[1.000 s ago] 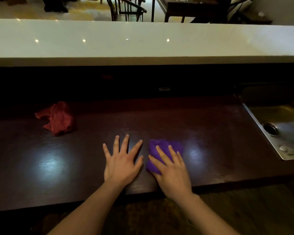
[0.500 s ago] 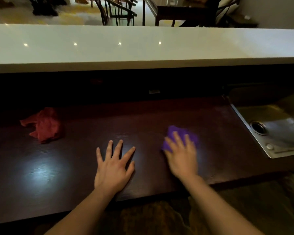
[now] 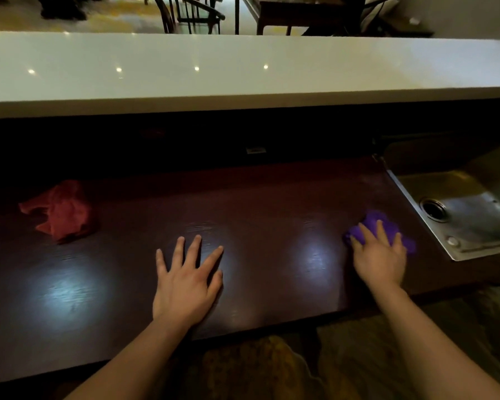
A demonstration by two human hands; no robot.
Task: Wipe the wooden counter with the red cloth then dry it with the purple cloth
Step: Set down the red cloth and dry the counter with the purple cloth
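The right hand (image 3: 378,255) presses flat, fingers spread, on the purple cloth (image 3: 381,226); the left hand (image 3: 185,284) lies splayed on the bare worktop (image 3: 272,215).

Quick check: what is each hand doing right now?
Left hand: open, flat on the wooden counter, holding nothing.
Right hand: open, fingers spread, pressing the purple cloth onto the counter.
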